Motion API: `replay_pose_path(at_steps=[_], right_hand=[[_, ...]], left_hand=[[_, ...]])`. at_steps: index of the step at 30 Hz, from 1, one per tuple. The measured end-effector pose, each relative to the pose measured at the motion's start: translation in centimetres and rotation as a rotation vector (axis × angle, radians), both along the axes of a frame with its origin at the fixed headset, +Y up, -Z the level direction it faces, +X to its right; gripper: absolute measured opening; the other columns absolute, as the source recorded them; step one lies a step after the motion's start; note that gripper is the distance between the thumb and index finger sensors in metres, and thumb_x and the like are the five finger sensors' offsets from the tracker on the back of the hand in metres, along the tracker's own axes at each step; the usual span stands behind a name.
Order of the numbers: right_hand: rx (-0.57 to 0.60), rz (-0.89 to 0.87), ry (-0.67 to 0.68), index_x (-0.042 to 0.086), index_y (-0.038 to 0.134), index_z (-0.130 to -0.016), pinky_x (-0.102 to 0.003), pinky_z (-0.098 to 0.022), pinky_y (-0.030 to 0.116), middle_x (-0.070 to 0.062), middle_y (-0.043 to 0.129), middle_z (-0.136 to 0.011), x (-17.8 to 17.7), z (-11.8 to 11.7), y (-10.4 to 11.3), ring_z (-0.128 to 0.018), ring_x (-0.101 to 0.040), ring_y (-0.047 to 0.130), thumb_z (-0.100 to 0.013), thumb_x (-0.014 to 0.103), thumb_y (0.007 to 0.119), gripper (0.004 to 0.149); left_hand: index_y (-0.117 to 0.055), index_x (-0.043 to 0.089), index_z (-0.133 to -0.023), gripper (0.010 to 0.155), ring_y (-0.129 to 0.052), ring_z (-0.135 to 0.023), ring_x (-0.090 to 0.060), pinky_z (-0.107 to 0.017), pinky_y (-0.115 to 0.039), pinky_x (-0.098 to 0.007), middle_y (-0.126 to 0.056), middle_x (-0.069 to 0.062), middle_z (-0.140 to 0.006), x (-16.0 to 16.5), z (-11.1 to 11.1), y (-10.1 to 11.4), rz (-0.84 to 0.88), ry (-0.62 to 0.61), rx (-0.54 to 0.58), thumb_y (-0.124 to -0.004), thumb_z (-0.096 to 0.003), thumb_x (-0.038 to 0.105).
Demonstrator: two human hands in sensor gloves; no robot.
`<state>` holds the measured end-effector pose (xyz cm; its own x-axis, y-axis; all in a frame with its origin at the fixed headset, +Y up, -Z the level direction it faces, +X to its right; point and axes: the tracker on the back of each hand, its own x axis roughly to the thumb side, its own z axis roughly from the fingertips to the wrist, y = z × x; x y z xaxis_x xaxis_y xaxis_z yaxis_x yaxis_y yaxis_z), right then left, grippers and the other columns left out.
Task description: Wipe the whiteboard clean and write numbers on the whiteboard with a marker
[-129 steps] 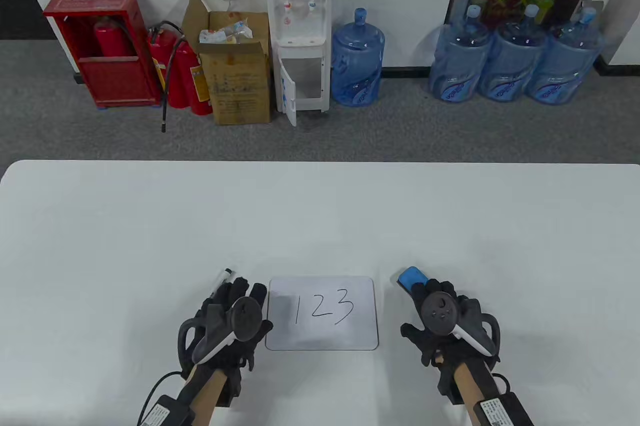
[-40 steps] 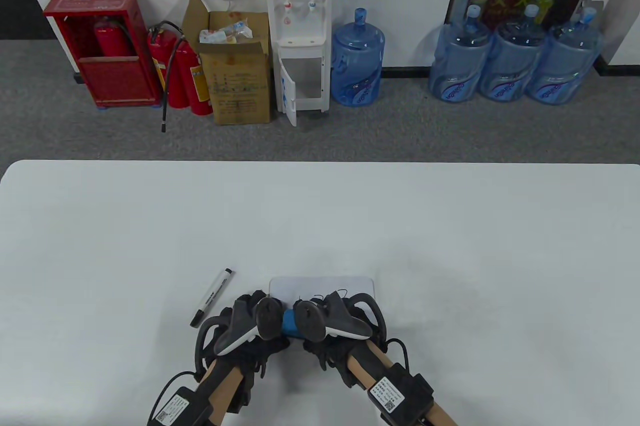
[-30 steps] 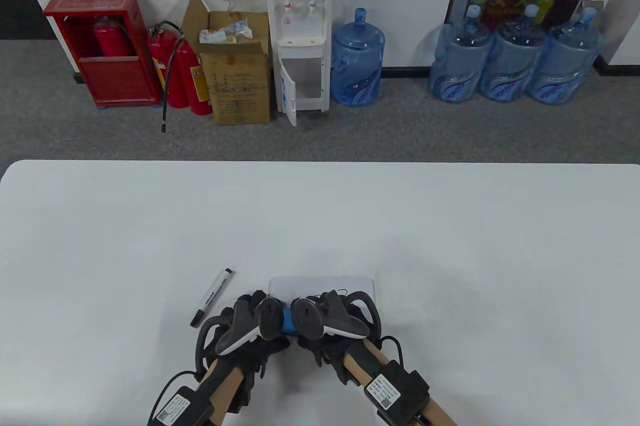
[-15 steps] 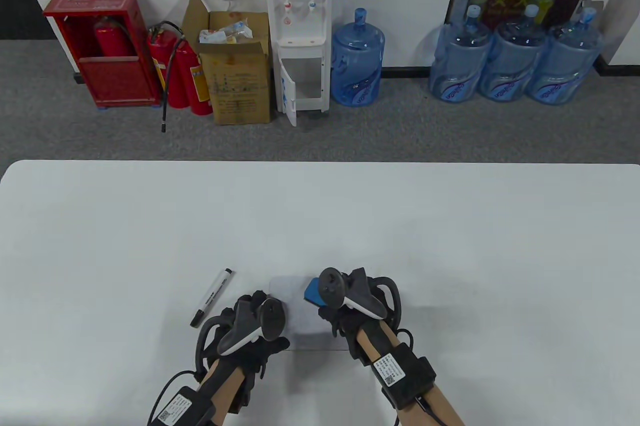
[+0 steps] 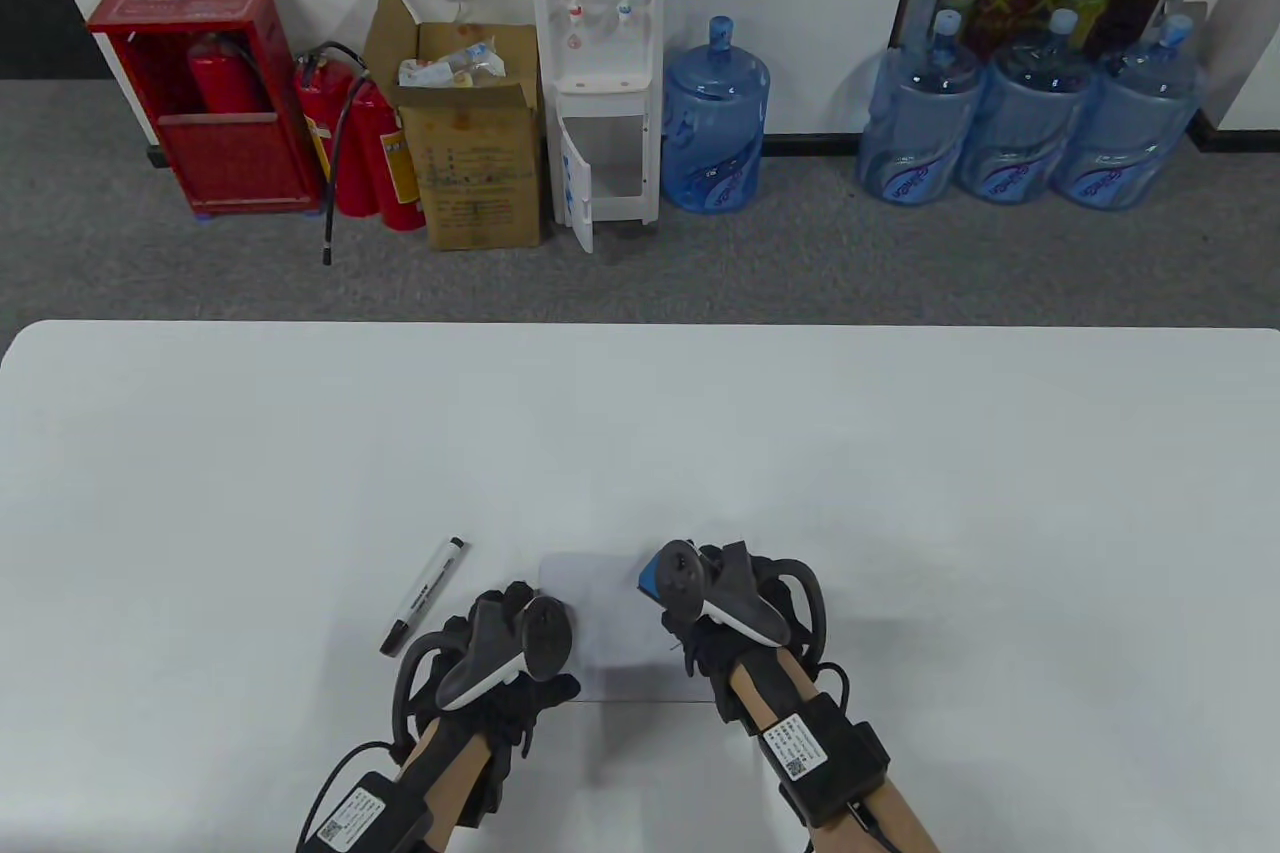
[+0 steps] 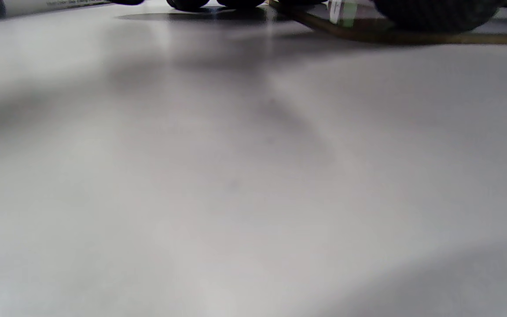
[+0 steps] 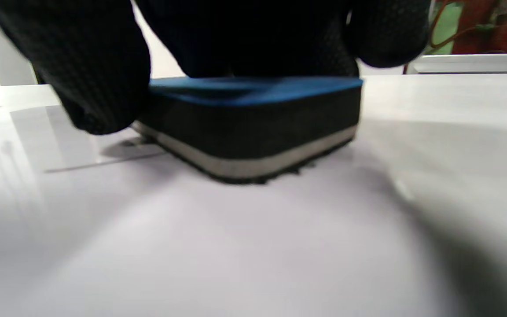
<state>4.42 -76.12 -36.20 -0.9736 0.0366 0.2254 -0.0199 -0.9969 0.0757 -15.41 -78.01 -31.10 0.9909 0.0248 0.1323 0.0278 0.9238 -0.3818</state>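
The "123" is gone: the whiteboard (image 5: 610,618), lower centre, now reads blank. Right hand (image 5: 735,608) fingers still grip the eraser (image 7: 253,127); left hand (image 5: 500,653) fingers press flat; marker (image 5: 424,595) untouched, writing next.

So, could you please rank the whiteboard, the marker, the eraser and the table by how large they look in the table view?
1. table
2. whiteboard, partly covered by both hands
3. marker
4. eraser, mostly hidden, so its rank against the marker is unsure

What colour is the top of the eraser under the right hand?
Blue, above a black foam body with a pale stripe: the block eraser, clearest in the right wrist view.
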Motion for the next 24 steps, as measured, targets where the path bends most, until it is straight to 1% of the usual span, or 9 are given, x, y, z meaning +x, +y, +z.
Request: replay_pose_path(at_steps=[3, 7, 10, 13, 17, 21, 24], right_hand=[[0.011, 0.009, 0.081, 0.018, 0.07, -0.101, -0.058, -0.059, 0.066, -0.012, 0.074, -0.096, -2.1, 0.8, -0.1, -0.075, -0.034, 0.087, -0.039, 0.048, 0.088, 0.071], [0.006, 0.016, 0.187, 0.019, 0.069, -0.101, -0.058, -0.059, 0.066, -0.011, 0.073, -0.097, -3.8, 2.5, 0.0, -0.076, -0.033, 0.087, -0.039, 0.048, 0.087, 0.071], [-0.01, 0.015, 0.251, 0.02, 0.068, -0.101, -0.057, -0.06, 0.066, -0.011, 0.073, -0.098, -3.9, 3.6, 0.0, -0.077, -0.032, 0.086, -0.039, 0.048, 0.087, 0.071], [-0.021, -0.002, 0.301, 0.022, 0.069, -0.101, -0.057, -0.06, 0.066, -0.01, 0.073, -0.098, -3.1, 4.3, 0.1, -0.077, -0.032, 0.086, -0.038, 0.048, 0.089, 0.071], [-0.054, -0.028, 0.272, 0.023, 0.07, -0.1, -0.058, -0.061, 0.066, -0.009, 0.074, -0.098, -1.2, 4.2, 0.2, -0.078, -0.032, 0.086, -0.037, 0.048, 0.091, 0.071], [-0.072, -0.047, 0.175, 0.024, 0.071, -0.1, -0.058, -0.062, 0.064, -0.009, 0.074, -0.098, 1.3, 3.2, 0.3, -0.079, -0.032, 0.085, -0.037, 0.046, 0.092, 0.07], [-0.075, -0.065, 0.078, 0.023, 0.072, -0.1, -0.059, -0.062, 0.063, -0.01, 0.074, -0.098, 3.1, 1.8, 0.3, -0.079, -0.033, 0.085, -0.037, 0.045, 0.093, 0.07]], left_hand=[[-0.038, 0.036, -0.111, 0.079, -0.038, -0.116, -0.041, -0.081, -0.04, -0.067, -0.029, -0.005, -0.126, 0.0, 0.0, 0.0, 0.0, 0.001, 0.001, -0.064, -0.0402, 0.06], [-0.038, 0.035, -0.111, 0.079, -0.038, -0.116, -0.041, -0.081, -0.041, -0.067, -0.03, -0.005, -0.126, 0.1, 0.0, 0.0, -0.004, 0.003, 0.002, -0.064, -0.0402, 0.06], [-0.038, 0.035, -0.111, 0.079, -0.038, -0.116, -0.041, -0.081, -0.041, -0.067, -0.03, -0.005, -0.126, 0.1, 0.0, 0.0, -0.007, 0.006, 0.001, -0.063, -0.0403, 0.06], [-0.038, 0.035, -0.111, 0.079, -0.038, -0.116, -0.041, -0.081, -0.041, -0.067, -0.029, -0.005, -0.126, 0.1, 0.0, 0.0, -0.008, 0.007, 0.001, -0.063, -0.0403, 0.06], [-0.038, 0.035, -0.111, 0.079, -0.038, -0.116, -0.041, -0.081, -0.04, -0.067, -0.029, -0.005, -0.126, 0.2, 0.0, -0.1, -0.005, 0.009, -0.003, -0.063, -0.0404, 0.06], [-0.038, 0.035, -0.111, 0.079, -0.037, -0.116, -0.041, -0.081, -0.04, -0.067, -0.029, -0.005, -0.126, 0.2, 0.0, -0.1, -0.002, 0.009, -0.005, -0.064, -0.0404, 0.06], [-0.037, 0.036, -0.111, 0.079, -0.037, -0.116, -0.041, -0.081, -0.04, -0.067, -0.029, -0.005, -0.126, 0.2, 0.0, -0.1, 0.0, 0.011, -0.006, -0.063, -0.0403, 0.06]])
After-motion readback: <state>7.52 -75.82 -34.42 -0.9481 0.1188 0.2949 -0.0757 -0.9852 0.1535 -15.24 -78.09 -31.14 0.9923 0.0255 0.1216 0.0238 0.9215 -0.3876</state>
